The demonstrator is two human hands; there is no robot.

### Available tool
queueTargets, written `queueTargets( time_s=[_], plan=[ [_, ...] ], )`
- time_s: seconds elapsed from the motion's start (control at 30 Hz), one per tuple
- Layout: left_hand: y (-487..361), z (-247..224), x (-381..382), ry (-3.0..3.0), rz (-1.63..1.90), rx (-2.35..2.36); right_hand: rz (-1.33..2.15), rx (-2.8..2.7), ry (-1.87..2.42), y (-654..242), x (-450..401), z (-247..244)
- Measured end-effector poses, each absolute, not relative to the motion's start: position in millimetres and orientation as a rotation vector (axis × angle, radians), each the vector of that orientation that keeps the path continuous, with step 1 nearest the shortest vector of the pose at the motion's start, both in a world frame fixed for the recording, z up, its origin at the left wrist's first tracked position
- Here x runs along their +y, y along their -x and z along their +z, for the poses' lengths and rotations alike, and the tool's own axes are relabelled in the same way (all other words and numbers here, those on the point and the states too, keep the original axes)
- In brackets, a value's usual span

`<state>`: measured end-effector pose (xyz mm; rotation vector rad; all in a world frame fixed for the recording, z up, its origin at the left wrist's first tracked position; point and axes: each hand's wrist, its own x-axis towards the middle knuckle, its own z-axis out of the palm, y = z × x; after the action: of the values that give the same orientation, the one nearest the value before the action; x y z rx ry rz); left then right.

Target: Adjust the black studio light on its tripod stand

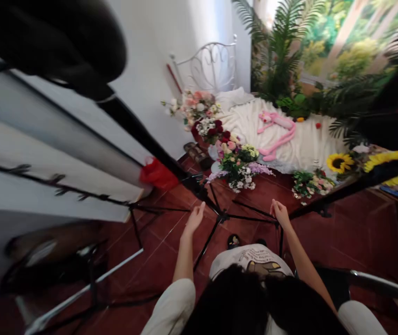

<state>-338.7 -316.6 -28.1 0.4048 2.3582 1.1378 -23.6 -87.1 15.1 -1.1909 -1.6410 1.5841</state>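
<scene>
My left hand (195,218) hovers over the floor beside the black light stand (157,142), fingers loosely bent and nothing visible in them. I cannot tell whether it touches the pole. To the right, my right hand (280,213) is held at about the same height, half curled and without any visible object. Closest to it is a second black stand (350,188), whose pole slants up to the right. The first stand's legs spread on the floor between my hands.
Ahead, a bed with a white cover (241,125) bears a pink plush toy (279,123). Artificial flowers (234,160) line its front edge, with a sunflower (340,163) at right. A red bag (159,174) lies by the wall. A chair (376,279) is behind right.
</scene>
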Motion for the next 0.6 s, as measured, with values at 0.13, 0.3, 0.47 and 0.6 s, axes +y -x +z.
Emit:
queueTargets(
  time_s=[0.13, 0.3, 0.47, 0.6],
  plan=[
    [344.5, 13.5, -302.7, -0.405, 1.607, 2.381, 1.653, -1.805, 1.056, 64.4, -92.8, 17.5],
    [332.9, 37.6, -275.3, -0.671, 2.055, 2.220, 1.747, -1.952, 0.904, 109.1, -95.8, 24.3],
    [322.2, 35.2, -264.8, -0.649, 2.106, 2.215, 1.770, -2.110, 0.757, 168.9, -92.4, 37.6],
    [326.9, 30.5, -254.4, -0.598, 2.116, 2.185, 1.799, -2.209, 0.802, 241.8, -91.0, 57.4]
  ],
)
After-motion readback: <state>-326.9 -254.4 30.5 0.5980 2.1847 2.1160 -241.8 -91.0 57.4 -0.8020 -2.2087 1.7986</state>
